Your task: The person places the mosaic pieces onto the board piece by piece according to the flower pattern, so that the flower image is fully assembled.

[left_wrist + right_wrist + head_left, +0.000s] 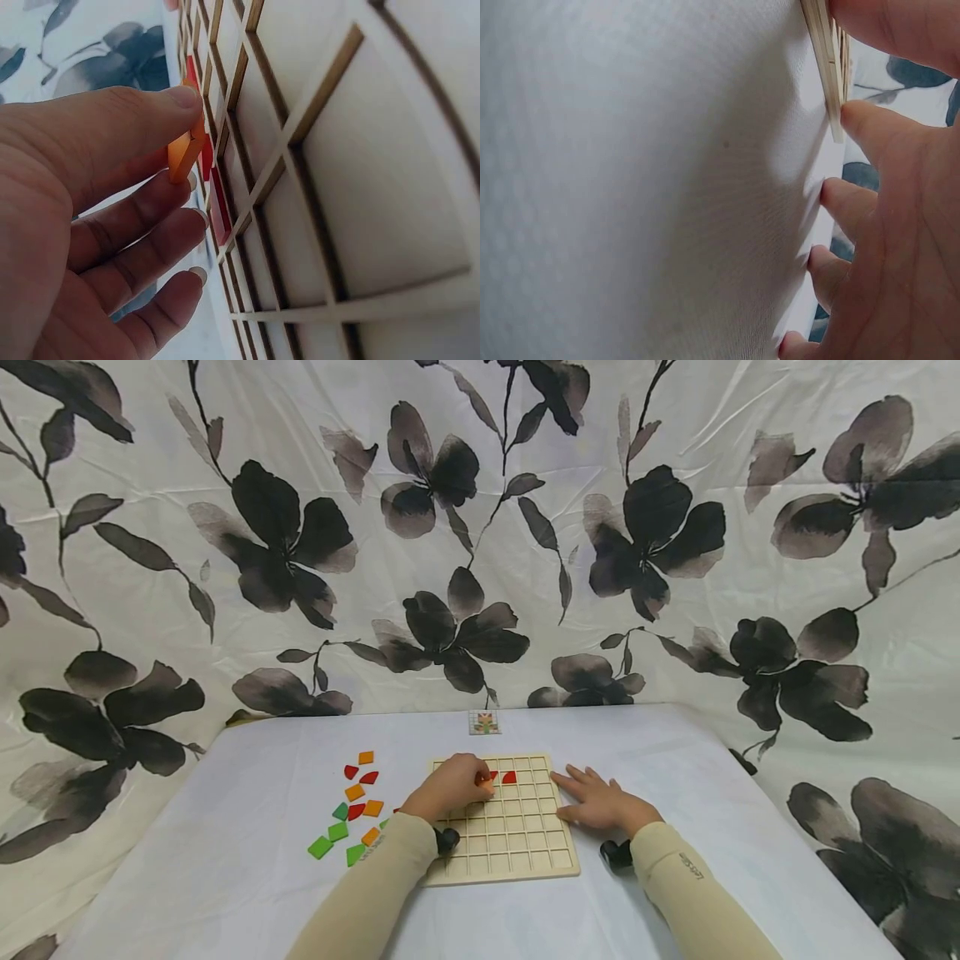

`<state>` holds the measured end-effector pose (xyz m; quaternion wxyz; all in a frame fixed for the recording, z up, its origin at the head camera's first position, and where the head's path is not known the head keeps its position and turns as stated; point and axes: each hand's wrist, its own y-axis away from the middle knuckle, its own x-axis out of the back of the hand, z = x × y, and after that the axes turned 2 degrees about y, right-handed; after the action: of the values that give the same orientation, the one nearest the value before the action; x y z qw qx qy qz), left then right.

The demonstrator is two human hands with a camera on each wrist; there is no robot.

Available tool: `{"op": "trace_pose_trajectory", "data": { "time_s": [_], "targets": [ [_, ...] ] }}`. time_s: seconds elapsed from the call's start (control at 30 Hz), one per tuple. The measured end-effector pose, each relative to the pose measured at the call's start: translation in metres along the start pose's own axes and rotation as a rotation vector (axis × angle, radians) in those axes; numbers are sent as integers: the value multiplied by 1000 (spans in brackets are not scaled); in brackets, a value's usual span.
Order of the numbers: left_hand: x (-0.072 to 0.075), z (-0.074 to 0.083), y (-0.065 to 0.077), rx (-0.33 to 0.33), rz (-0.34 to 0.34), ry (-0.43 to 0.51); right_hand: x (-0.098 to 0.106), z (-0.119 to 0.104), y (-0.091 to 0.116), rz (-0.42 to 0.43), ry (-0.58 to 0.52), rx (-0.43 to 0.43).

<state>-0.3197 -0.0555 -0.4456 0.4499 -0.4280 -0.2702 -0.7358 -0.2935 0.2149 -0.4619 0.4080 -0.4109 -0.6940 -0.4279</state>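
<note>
My left hand [452, 788] pinches an orange tile [180, 154] between thumb and forefinger, while its other fingers are bent and free. The tile is held tilted over the upper part of a pale wooden grid board [517, 876]. Close to it, red quarter-round pieces [509, 777] lie in cells of the board; in the left wrist view one red piece [219, 204] shows just past the fingertips. On the right, my other hand [602, 802] is spread flat, its thumb and forefinger at the board's right edge [825, 67] and the other fingertips on the white cloth.
Left of the board lie several loose pieces: orange squares [366, 757], red quarter-rounds [368, 777], green squares [320, 847] and a green rounded piece [341, 811]. A small picture card [484, 722] lies at the table's back edge, before a flowered curtain [450, 527].
</note>
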Motion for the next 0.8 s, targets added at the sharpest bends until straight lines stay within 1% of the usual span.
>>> {"op": "trace_pose_trajectory", "data": {
  "time_s": [0.33, 0.67, 0.73, 0.8],
  "targets": [
    [-8, -2, -6, -25, -6, -10, 2, -2, 2, 4, -10, 14],
    [-9, 2, -3, -22, -8, 27, 2, -2, 1, -3, -14, 3],
    [-10, 2, -3, -31, -9, 8, 1, -2, 1, -3, -12, 1],
    [-11, 3, -4, -48, -14, -45, 1, -1, 1, 0, -14, 8]
  ]
}}
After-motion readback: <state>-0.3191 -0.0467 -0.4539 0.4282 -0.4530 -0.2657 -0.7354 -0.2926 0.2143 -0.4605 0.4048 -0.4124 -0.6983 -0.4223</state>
